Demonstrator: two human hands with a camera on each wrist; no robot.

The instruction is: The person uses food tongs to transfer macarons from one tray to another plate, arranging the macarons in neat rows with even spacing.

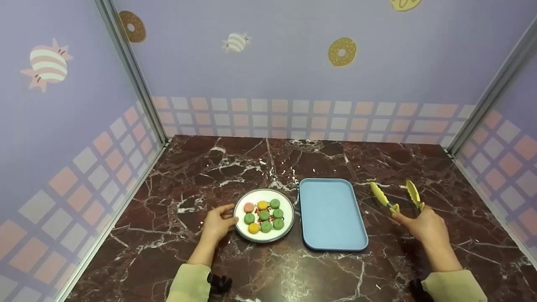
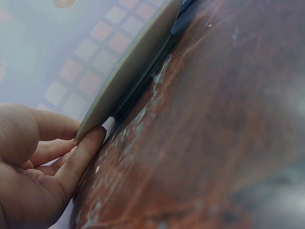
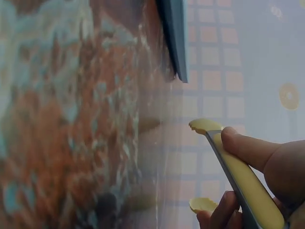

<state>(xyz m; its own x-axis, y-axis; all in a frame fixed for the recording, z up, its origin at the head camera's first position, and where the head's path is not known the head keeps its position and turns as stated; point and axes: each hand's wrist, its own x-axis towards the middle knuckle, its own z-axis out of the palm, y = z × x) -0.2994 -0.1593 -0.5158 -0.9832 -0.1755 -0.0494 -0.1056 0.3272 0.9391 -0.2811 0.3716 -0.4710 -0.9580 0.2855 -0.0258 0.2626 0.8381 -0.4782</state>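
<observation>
A round white plate (image 1: 286,206) with a dark rim line holds several small round pieces (image 1: 264,215), mostly green, with some yellow and one pink. My left hand (image 1: 217,225) is at the plate's left edge; in the left wrist view its thumb and fingers pinch the rim. Off to the right, my right hand (image 1: 428,227) grips a pair of yellow tongs (image 1: 380,194) with grey edges. Their two arms are spread apart, and nothing lies between the tips. The right wrist view shows the thumb (image 3: 245,148) on one arm of the tongs and fingers at the other.
A light blue rectangular tray (image 1: 333,214) with nothing on it lies between the plate and the tongs. All stand on a dark red marbled tabletop (image 1: 235,163). Patterned purple walls (image 1: 285,67) enclose the table at the back and both sides.
</observation>
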